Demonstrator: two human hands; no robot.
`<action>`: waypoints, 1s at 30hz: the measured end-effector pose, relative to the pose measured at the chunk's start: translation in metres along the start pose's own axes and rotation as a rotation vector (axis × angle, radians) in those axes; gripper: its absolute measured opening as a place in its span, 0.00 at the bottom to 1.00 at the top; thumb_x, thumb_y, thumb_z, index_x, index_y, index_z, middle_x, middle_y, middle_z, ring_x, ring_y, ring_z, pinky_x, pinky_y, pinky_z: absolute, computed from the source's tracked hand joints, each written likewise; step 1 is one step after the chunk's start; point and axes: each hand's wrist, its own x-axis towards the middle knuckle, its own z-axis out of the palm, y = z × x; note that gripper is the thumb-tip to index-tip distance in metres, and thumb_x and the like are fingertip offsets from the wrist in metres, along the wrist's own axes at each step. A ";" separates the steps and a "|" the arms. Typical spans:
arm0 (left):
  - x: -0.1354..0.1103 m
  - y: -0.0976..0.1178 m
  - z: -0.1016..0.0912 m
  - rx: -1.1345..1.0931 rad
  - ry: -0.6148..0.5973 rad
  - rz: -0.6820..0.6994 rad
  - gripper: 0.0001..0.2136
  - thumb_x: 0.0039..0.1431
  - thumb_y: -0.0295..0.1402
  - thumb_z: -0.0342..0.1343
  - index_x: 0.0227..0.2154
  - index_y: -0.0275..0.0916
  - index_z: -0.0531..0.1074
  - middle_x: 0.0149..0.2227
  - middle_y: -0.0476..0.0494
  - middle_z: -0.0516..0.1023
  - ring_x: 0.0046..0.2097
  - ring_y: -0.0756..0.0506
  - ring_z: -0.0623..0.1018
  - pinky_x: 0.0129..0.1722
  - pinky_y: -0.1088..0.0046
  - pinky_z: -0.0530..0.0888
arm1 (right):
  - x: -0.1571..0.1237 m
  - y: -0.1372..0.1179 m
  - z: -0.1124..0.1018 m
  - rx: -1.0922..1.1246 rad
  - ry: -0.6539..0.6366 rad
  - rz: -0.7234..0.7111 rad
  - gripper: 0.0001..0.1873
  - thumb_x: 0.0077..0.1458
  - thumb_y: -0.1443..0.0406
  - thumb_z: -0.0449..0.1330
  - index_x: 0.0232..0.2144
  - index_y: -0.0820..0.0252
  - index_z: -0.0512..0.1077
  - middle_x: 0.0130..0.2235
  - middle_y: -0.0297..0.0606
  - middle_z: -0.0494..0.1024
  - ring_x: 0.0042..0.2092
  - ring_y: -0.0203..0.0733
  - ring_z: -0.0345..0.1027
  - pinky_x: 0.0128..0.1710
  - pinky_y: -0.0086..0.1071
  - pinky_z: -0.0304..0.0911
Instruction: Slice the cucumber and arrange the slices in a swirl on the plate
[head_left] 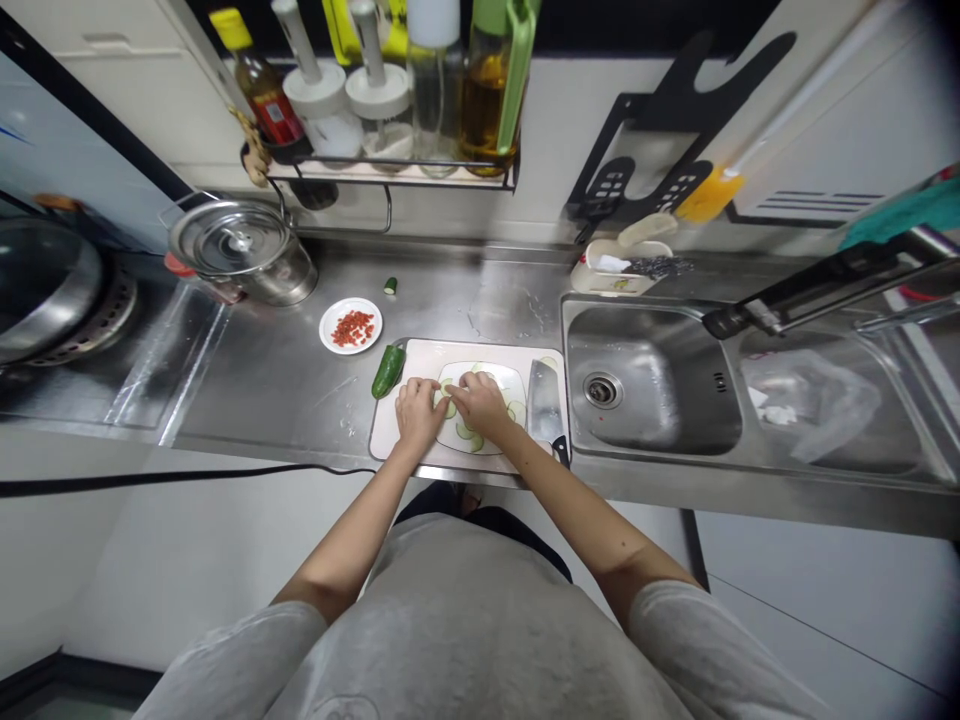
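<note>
White plate (513, 382) between cleaver (544, 400) and cucumber (388, 372); left hand (420, 408), right hand (482, 403) at slices (470, 436), grip unclear.

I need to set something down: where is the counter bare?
Bare counter lies left of the cutting board, nearer than the small plate; another patch, wet-looking, runs behind the board, between cucumber end and caddy. The board is crowded: left hand, right hand, white plate, knife.

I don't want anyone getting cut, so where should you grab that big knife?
Its black handle looks best, coming from the near right: the knife lies on the cutting board, handle at the near right corner, broad blade pointing away.
</note>
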 end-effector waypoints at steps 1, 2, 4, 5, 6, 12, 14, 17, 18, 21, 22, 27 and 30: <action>0.000 0.000 -0.001 0.000 -0.001 0.000 0.09 0.56 0.37 0.58 0.39 0.43 0.72 0.43 0.42 0.71 0.47 0.40 0.70 0.46 0.63 0.66 | -0.001 0.000 0.001 0.000 0.002 -0.003 0.16 0.65 0.60 0.50 0.48 0.53 0.73 0.42 0.43 0.68 0.42 0.45 0.52 0.39 0.35 0.46; -0.001 0.000 -0.001 0.000 -0.001 -0.001 0.09 0.56 0.37 0.58 0.39 0.43 0.72 0.43 0.42 0.71 0.47 0.40 0.70 0.46 0.63 0.66 | -0.001 0.000 0.001 -0.001 0.002 -0.004 0.16 0.65 0.60 0.50 0.49 0.53 0.73 0.43 0.43 0.68 0.42 0.46 0.52 0.40 0.35 0.46; -0.001 -0.001 -0.002 0.005 -0.004 -0.003 0.09 0.56 0.37 0.58 0.40 0.43 0.72 0.43 0.42 0.71 0.47 0.40 0.69 0.46 0.63 0.66 | -0.002 0.001 0.003 -0.005 -0.008 -0.003 0.17 0.64 0.58 0.49 0.50 0.52 0.73 0.44 0.43 0.67 0.43 0.46 0.52 0.40 0.36 0.46; -0.001 -0.001 -0.002 0.009 -0.007 -0.005 0.09 0.56 0.37 0.58 0.40 0.43 0.72 0.43 0.42 0.71 0.47 0.40 0.69 0.46 0.63 0.66 | -0.002 0.001 0.003 -0.008 -0.015 -0.003 0.17 0.64 0.58 0.50 0.50 0.52 0.73 0.44 0.43 0.67 0.43 0.46 0.52 0.41 0.36 0.46; -0.002 -0.002 -0.002 0.011 -0.012 -0.006 0.09 0.56 0.37 0.58 0.40 0.43 0.72 0.43 0.42 0.70 0.48 0.40 0.69 0.46 0.63 0.66 | -0.002 0.001 0.003 -0.012 -0.024 -0.003 0.18 0.64 0.57 0.50 0.50 0.52 0.72 0.44 0.43 0.67 0.43 0.46 0.52 0.41 0.36 0.46; -0.002 -0.003 0.001 0.010 -0.027 -0.018 0.10 0.56 0.37 0.58 0.41 0.43 0.72 0.43 0.42 0.71 0.48 0.40 0.70 0.47 0.63 0.66 | -0.003 0.002 0.001 -0.016 -0.031 0.000 0.18 0.64 0.56 0.50 0.50 0.53 0.72 0.44 0.43 0.67 0.43 0.47 0.52 0.41 0.37 0.47; -0.001 -0.002 0.000 0.005 -0.030 -0.019 0.09 0.56 0.36 0.58 0.40 0.43 0.72 0.43 0.42 0.71 0.48 0.40 0.70 0.47 0.63 0.66 | -0.004 0.003 0.002 -0.016 -0.020 -0.009 0.18 0.64 0.56 0.50 0.50 0.53 0.72 0.44 0.43 0.67 0.43 0.46 0.52 0.42 0.36 0.47; -0.001 0.000 -0.001 -0.003 -0.039 -0.017 0.10 0.56 0.37 0.58 0.40 0.43 0.72 0.43 0.42 0.71 0.48 0.40 0.70 0.46 0.63 0.66 | -0.005 0.004 0.003 -0.015 -0.003 -0.019 0.18 0.64 0.57 0.49 0.49 0.54 0.73 0.43 0.43 0.67 0.42 0.46 0.52 0.42 0.37 0.47; 0.000 0.001 -0.002 -0.005 -0.041 -0.017 0.10 0.56 0.37 0.59 0.40 0.44 0.72 0.43 0.42 0.71 0.48 0.40 0.70 0.46 0.63 0.66 | -0.005 0.005 0.003 -0.013 -0.001 -0.020 0.18 0.64 0.57 0.49 0.49 0.54 0.73 0.44 0.43 0.67 0.42 0.46 0.52 0.42 0.37 0.47; 0.000 0.003 -0.004 -0.014 -0.040 -0.015 0.10 0.56 0.38 0.59 0.40 0.44 0.72 0.43 0.42 0.71 0.48 0.40 0.70 0.46 0.63 0.66 | -0.006 0.005 0.001 -0.005 0.001 0.004 0.17 0.63 0.58 0.51 0.48 0.56 0.72 0.44 0.43 0.67 0.43 0.46 0.53 0.42 0.36 0.48; 0.001 0.004 -0.005 -0.018 -0.037 -0.016 0.10 0.56 0.38 0.58 0.40 0.43 0.72 0.43 0.42 0.71 0.48 0.40 0.70 0.46 0.62 0.66 | -0.007 0.005 0.000 -0.006 0.003 0.027 0.16 0.63 0.58 0.51 0.48 0.56 0.72 0.44 0.43 0.68 0.43 0.46 0.53 0.41 0.36 0.48; 0.002 0.006 -0.007 -0.018 -0.029 -0.021 0.10 0.56 0.39 0.58 0.39 0.43 0.72 0.43 0.42 0.71 0.48 0.40 0.70 0.46 0.62 0.66 | -0.010 0.004 -0.003 -0.022 0.019 0.171 0.14 0.60 0.61 0.55 0.46 0.58 0.72 0.44 0.44 0.69 0.44 0.47 0.54 0.40 0.36 0.50; 0.003 0.007 -0.008 -0.009 -0.027 -0.017 0.09 0.56 0.39 0.58 0.39 0.43 0.73 0.43 0.42 0.70 0.48 0.40 0.69 0.46 0.62 0.66 | -0.011 0.005 -0.005 -0.001 0.057 0.229 0.15 0.60 0.60 0.55 0.47 0.58 0.72 0.44 0.44 0.69 0.44 0.48 0.55 0.41 0.37 0.52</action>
